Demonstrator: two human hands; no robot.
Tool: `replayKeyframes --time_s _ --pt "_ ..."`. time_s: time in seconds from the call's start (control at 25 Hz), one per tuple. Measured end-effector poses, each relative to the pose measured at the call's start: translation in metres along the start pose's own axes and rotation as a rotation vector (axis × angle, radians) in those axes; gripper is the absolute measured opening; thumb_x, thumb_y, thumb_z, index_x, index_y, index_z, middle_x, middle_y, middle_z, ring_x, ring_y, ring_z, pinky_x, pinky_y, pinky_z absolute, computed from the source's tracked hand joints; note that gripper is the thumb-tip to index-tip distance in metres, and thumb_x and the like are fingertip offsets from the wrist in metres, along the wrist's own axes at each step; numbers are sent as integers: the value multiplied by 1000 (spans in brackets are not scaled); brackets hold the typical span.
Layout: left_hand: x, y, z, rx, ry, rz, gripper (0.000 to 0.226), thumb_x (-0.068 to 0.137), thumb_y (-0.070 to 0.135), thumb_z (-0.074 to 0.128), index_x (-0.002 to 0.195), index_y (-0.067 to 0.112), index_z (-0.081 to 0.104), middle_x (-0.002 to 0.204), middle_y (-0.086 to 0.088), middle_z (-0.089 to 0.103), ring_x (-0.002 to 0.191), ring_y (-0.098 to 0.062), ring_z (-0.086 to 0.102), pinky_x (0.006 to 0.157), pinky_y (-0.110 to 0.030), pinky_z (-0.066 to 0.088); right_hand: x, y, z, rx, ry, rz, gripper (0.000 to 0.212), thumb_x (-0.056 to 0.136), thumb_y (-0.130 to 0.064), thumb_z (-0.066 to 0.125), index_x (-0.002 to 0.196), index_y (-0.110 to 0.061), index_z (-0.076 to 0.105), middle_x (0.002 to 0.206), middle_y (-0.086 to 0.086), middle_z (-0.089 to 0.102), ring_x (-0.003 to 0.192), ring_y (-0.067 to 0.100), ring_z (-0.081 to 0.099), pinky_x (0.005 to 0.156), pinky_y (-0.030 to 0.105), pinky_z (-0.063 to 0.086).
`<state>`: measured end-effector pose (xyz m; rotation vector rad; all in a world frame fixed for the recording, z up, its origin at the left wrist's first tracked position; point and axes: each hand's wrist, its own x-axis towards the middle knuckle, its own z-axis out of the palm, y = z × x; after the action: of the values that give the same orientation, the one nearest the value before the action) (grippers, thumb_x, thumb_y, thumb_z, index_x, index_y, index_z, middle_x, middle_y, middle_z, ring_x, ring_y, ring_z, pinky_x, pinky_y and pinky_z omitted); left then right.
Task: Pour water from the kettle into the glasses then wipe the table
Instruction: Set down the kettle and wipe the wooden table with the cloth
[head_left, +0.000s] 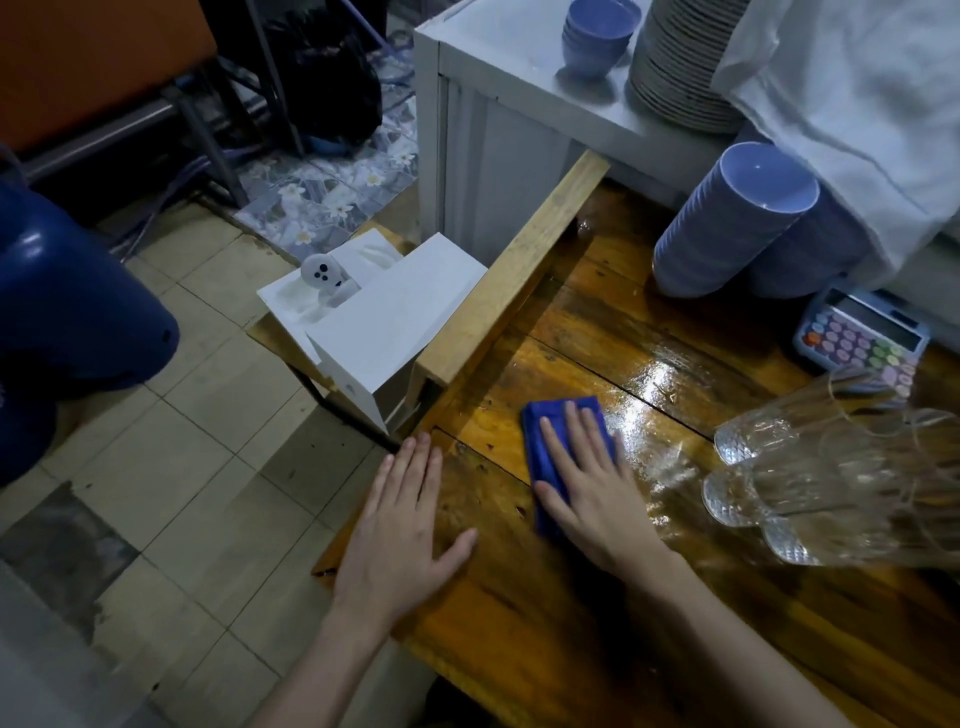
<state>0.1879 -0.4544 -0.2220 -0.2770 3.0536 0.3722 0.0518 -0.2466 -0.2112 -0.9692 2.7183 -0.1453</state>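
Observation:
A folded blue cloth (545, 431) lies on the glossy wooden table (597, 332) near its left edge. My right hand (587, 483) presses flat on the cloth with straight fingers. My left hand (405, 525) rests flat on the table's left corner, fingers spread, holding nothing. Several clear glasses (831, 478) stand at the right edge of the table, close to my right hand. A wet sheen covers the wood between the cloth and the glasses. No kettle is in view.
Stacked blue bowls (727, 228) and a pastel calculator (862, 338) sit at the table's back right. A white cabinet (493, 130) behind holds plates (670, 62) and bowls. A white box (384, 322) stands left of the table. A blue drum (67, 312) sits on the tiled floor.

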Motion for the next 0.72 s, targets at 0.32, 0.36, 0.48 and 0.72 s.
replayKeyframes --time_s 0.32,0.36,0.48,0.72 --pt "2 1 -1 -10 3 -14 89 89 71 28 153 10 15 161 -7 9 149 -17 3 120 -36 5 62 -35 -3 6 17 101 71 93 -65 17 156 -36 1 163 18 -14 149 39 -15 122 50 -4" --pt "2 1 -2 -6 6 -12 89 89 70 29 153 10 15 162 -7 8 149 -17 3 120 -36 5 67 -47 -1 13 22 79 69 94 -62 21 156 -35 3 163 18 -13 149 40 -14 122 51 -3" --pt "1 2 -3 18 2 11 88 91 68 30 153 9 12 162 -8 6 149 -17 1 121 -37 5 53 -65 5 95 39 20 65 94 -48 26 156 -35 12 165 13 -6 151 34 -9 123 49 1" --pt "1 2 -3 11 3 13 88 91 69 29 152 8 16 161 -10 9 149 -19 5 120 -38 7 -50 1 12 33 -17 -101 62 99 -49 18 156 -30 3 165 4 -11 151 22 -15 122 43 -4"
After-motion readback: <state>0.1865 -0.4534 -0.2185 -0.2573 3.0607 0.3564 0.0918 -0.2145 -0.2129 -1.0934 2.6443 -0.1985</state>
